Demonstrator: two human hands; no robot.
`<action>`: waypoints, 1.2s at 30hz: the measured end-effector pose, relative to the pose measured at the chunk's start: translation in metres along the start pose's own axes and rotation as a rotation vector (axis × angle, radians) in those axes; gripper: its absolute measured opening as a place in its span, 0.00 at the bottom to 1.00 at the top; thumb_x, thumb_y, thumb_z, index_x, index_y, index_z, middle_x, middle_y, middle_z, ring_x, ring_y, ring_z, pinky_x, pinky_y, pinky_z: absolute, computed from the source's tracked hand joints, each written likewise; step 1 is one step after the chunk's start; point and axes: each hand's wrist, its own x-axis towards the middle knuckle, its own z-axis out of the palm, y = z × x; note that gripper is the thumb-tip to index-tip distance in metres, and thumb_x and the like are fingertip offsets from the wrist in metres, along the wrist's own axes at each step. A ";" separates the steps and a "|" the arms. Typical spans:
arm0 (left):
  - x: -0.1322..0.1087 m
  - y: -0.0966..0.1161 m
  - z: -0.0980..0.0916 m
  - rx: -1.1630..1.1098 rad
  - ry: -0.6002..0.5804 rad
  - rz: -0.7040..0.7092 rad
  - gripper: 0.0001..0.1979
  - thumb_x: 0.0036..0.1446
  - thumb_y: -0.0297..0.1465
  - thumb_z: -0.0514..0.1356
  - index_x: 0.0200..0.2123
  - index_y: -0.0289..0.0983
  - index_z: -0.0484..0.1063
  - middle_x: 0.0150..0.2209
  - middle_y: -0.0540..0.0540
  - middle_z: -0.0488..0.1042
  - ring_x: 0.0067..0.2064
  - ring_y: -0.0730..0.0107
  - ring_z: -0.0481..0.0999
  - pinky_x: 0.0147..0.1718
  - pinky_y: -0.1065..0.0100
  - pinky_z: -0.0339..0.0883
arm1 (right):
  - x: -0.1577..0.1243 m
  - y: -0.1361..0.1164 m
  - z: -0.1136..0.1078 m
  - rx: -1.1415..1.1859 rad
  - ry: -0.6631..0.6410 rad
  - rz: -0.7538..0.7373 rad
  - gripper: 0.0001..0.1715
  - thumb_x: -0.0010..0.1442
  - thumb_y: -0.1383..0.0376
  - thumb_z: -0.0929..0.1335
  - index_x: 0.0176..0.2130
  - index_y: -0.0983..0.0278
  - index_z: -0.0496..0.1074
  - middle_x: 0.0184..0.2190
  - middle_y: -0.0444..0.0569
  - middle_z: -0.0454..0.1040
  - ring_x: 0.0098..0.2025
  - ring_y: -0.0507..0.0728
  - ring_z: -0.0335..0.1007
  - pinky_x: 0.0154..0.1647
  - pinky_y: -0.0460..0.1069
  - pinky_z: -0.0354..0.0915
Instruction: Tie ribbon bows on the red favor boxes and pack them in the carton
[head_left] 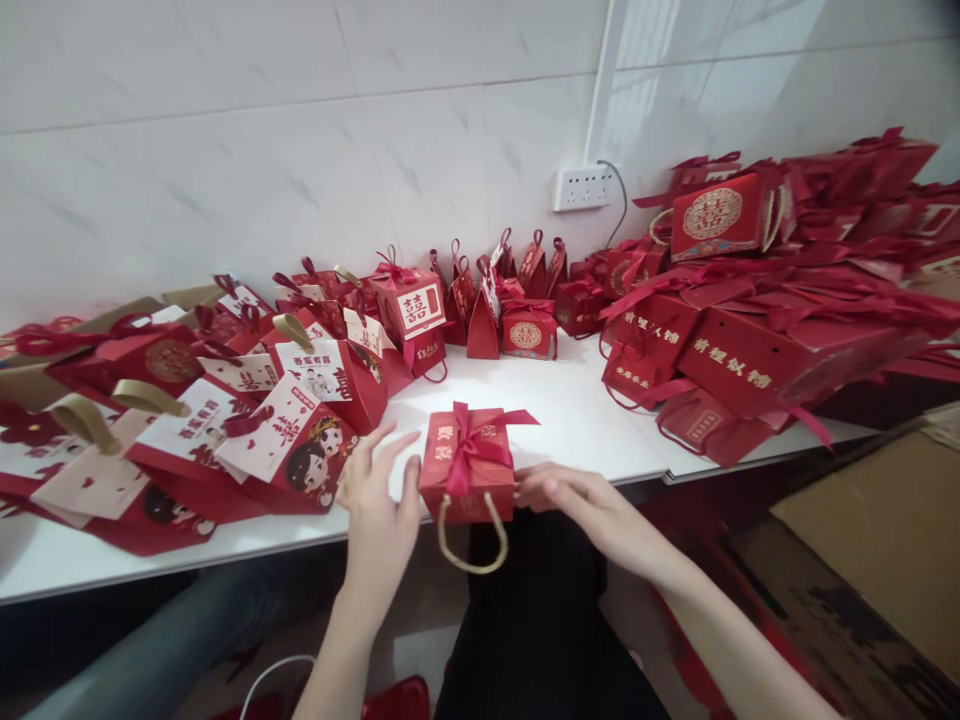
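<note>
A small red gift box (465, 450) with a dark pink ribbon bow on its lid stands at the front edge of the white table, in the middle of the head view. Its gold rope handle (480, 568) hangs down toward me. To the left of the box is my left hand (382, 500), open, fingers spread and pointing away, the thumb close to the box's side. My right hand (577, 500) lies at the box's right side, fingers stretched out, their tips at its lower edge. Neither hand is wrapped around the box.
Red and white gift boxes (285, 440) crowd the table's left side. A tall heap of red boxes (750, 340) rises at the right. More small boxes (529, 325) line the tiled wall below a socket strip (583, 188). A cardboard box (885, 540) stands at the lower right.
</note>
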 end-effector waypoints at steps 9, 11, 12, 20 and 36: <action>-0.002 0.008 0.005 -0.574 -0.066 -0.317 0.18 0.52 0.41 0.59 0.44 0.38 0.67 0.46 0.43 0.71 0.51 0.61 0.70 0.53 0.60 0.60 | 0.034 0.004 -0.019 0.374 0.153 0.244 0.30 0.52 0.41 0.63 0.24 0.64 0.65 0.18 0.47 0.73 0.20 0.53 0.70 0.24 0.48 0.65; -0.001 0.011 0.009 -0.521 -0.177 -0.307 0.20 0.51 0.39 0.60 0.46 0.38 0.66 0.48 0.43 0.69 0.51 0.61 0.69 0.53 0.61 0.60 | 0.048 0.002 -0.021 0.325 0.114 0.285 0.31 0.54 0.41 0.61 0.23 0.65 0.66 0.17 0.47 0.71 0.20 0.52 0.68 0.24 0.47 0.64; 0.002 0.010 0.012 -0.523 -0.216 -0.302 0.21 0.51 0.38 0.60 0.47 0.38 0.65 0.48 0.43 0.69 0.51 0.61 0.69 0.52 0.62 0.61 | 0.053 0.001 -0.020 0.292 0.091 0.280 0.32 0.54 0.41 0.61 0.22 0.66 0.66 0.17 0.47 0.70 0.21 0.52 0.67 0.25 0.47 0.63; 0.057 -0.007 0.016 -0.623 -0.596 -0.181 0.16 0.51 0.36 0.58 0.44 0.39 0.72 0.49 0.44 0.71 0.52 0.59 0.69 0.51 0.63 0.62 | 0.032 -0.008 0.001 0.193 0.082 0.221 0.28 0.50 0.45 0.68 0.21 0.67 0.71 0.18 0.46 0.70 0.22 0.49 0.63 0.26 0.46 0.59; 0.043 0.023 0.027 -0.591 -0.528 -0.365 0.20 0.47 0.36 0.62 0.44 0.38 0.65 0.39 0.47 0.74 0.40 0.65 0.75 0.39 0.68 0.69 | 0.013 -0.002 0.031 0.010 0.276 0.000 0.16 0.52 0.54 0.68 0.24 0.63 0.68 0.24 0.46 0.71 0.28 0.53 0.67 0.34 0.49 0.64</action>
